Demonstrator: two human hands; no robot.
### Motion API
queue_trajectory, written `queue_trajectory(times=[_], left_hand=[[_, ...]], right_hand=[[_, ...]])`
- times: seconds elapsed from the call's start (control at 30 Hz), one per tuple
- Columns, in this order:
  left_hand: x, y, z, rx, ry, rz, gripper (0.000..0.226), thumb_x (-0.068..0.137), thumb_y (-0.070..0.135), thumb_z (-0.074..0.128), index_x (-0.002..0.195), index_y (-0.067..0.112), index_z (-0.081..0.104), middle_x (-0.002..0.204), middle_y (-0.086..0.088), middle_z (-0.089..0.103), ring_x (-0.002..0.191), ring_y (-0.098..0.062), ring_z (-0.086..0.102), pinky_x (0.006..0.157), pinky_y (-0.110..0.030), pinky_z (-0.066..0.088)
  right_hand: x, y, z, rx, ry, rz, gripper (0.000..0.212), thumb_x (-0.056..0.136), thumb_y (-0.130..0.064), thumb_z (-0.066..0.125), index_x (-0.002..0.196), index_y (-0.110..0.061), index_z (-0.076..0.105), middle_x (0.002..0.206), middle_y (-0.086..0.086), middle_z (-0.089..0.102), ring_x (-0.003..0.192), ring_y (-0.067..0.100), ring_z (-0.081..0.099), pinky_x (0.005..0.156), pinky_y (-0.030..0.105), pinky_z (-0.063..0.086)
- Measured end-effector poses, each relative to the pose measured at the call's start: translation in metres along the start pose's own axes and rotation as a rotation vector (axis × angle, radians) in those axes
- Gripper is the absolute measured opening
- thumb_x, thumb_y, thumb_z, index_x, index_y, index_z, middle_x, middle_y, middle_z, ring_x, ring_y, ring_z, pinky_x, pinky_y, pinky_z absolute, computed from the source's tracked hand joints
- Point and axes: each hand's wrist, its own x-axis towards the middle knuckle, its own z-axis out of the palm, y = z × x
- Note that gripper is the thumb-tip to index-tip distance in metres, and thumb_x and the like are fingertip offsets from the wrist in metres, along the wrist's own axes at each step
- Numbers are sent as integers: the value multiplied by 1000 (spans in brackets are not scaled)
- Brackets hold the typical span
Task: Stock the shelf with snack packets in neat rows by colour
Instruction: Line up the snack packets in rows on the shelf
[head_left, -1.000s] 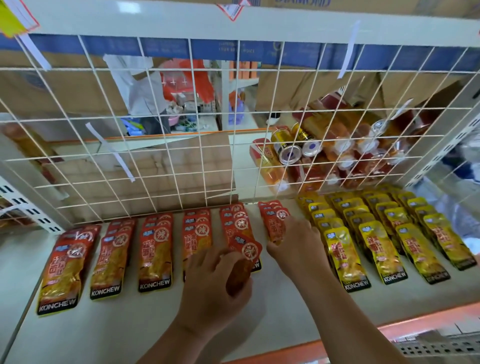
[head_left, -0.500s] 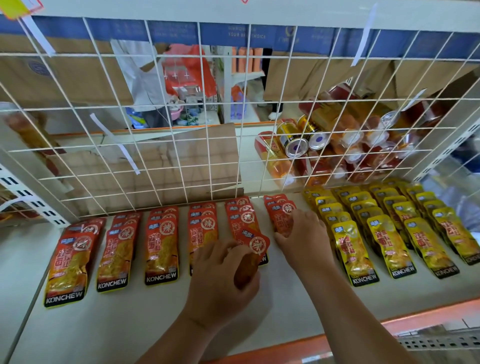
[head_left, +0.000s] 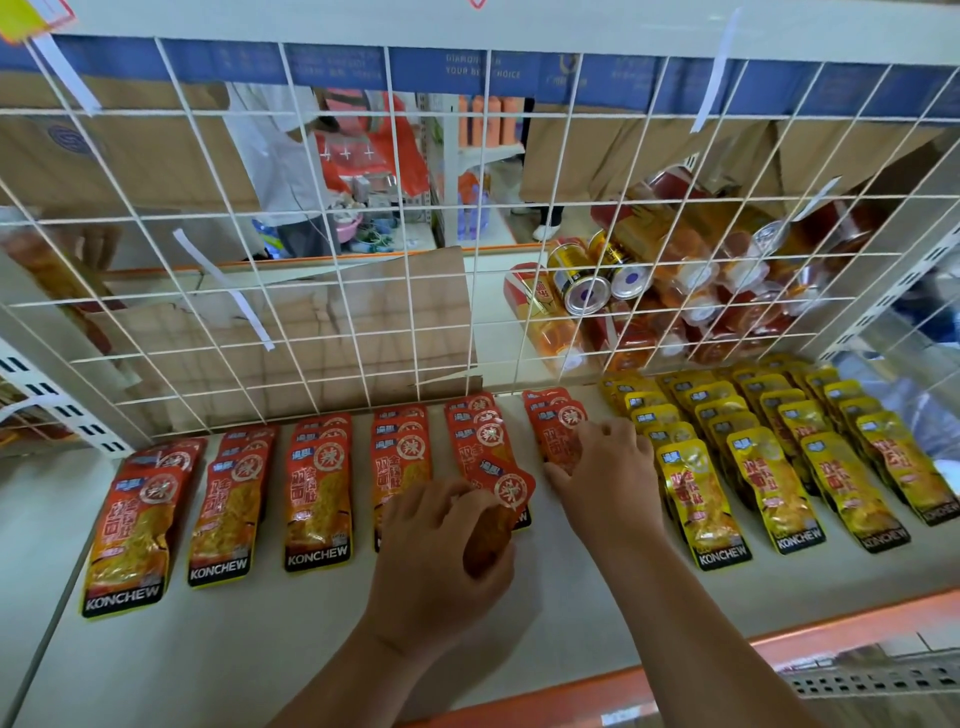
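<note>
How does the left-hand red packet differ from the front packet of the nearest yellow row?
Colour: held red packet is red-orange; front yellow packet is yellow. Pose: left hand grips the red one, tilted; the yellow one lies flat on the shelf. The hand hides the red one's lower end; the yellow one's KONCHEW band shows. Both: same pouch style.

The red packets (head_left: 317, 499) at lower left and the yellow packets (head_left: 763, 483) at right look like glossy, crinkled plastic film that catches the light; the shelf (head_left: 249, 634) under them is a smooth, matt, pale surface. Across the middle of the frame the wire grid (head_left: 332, 280) is white-coated metal; behind it lies matt brown cardboard (head_left: 363, 332); the cans (head_left: 587, 286) at centre right have shiny metal ends; the paper strips (head_left: 228, 291) look matt white.
</note>
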Motion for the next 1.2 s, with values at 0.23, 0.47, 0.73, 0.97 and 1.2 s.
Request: queue_trajectory(times=[0.23, 0.47, 0.73, 0.97, 1.2], left_hand=[[0, 1, -1, 10, -15, -12, 37, 80, 48, 73, 111, 29, 66, 114, 9, 59, 107, -17, 55, 93, -35, 41], [1, 0, -1, 8, -18, -14, 37, 78, 46, 75, 110, 29, 67, 113, 11, 58, 106, -16, 54, 95, -25, 31], [0, 1, -1, 24, -34, -16, 37, 79, 48, 73, 111, 31, 64, 115, 12, 57, 108, -16, 53, 96, -25, 30], [-1, 1, -1, 22, -19, -15, 37, 81, 51, 70, 111, 29, 66, 114, 10, 59, 107, -17, 55, 96, -29, 35], [-1, 1, -1, 13, -19, -31, 38, 81, 52, 70, 113, 32, 63, 115, 11, 59, 108, -15, 54, 96, -33, 40]], right_hand=[[2, 5, 1, 66, -68, -88, 59, 88, -41, 72, 139, -32, 45, 132, 5, 43, 114, 28, 55, 88, 37, 53], [6, 8, 5, 17, -95, -133, 58, 89, -41, 70, 142, -32, 49, 136, 3, 41, 109, 27, 58, 88, 37, 53], [13, 7, 6, -44, -148, -142, 60, 93, -46, 64, 147, -36, 40, 135, 3, 37, 109, 25, 60, 90, 37, 56], [12, -2, 10, -49, -145, -77, 56, 95, -46, 61, 145, -30, 42, 137, 7, 37, 111, 29, 60, 89, 37, 54], [17, 1, 10, 0, -150, -54, 61, 88, -53, 64, 143, -39, 41, 127, 9, 46, 109, 29, 60, 85, 39, 54]])
